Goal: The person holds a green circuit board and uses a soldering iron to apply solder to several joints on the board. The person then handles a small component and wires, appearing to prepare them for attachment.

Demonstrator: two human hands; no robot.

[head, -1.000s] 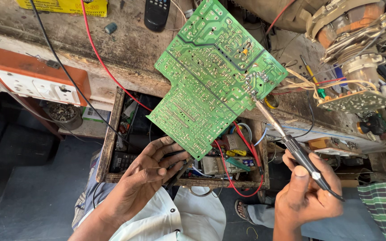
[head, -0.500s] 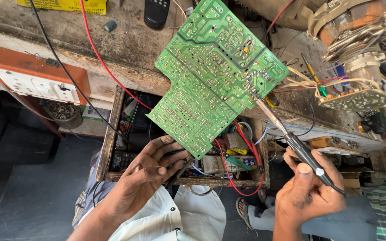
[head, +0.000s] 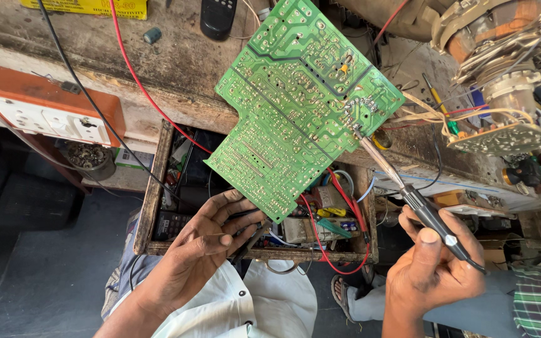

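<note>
The left hand (head: 205,247) grips the lower corner of the green board (head: 295,106) at about 7 o'clock, fingers closed on its edge, so the solder side tilts up to face the camera and every joint can be seen. The board hangs over the open drawer (head: 158,181), its upper part above the bench (head: 176,69), with wires (head: 427,116) trailing off toward 3 o'clock to the coil assembly (head: 502,94). The right hand (head: 433,275) is clamped pen-style on the soldering iron (head: 421,206), thumb on top, which lets the tip reach up and rest on a joint near the board's right edge. An orange socket box (head: 39,109) sits at 9 o'clock. Against the earlier frames little differs: board, iron and both hands keep nearly the same places, the tip on the same cluster of joints.
</note>
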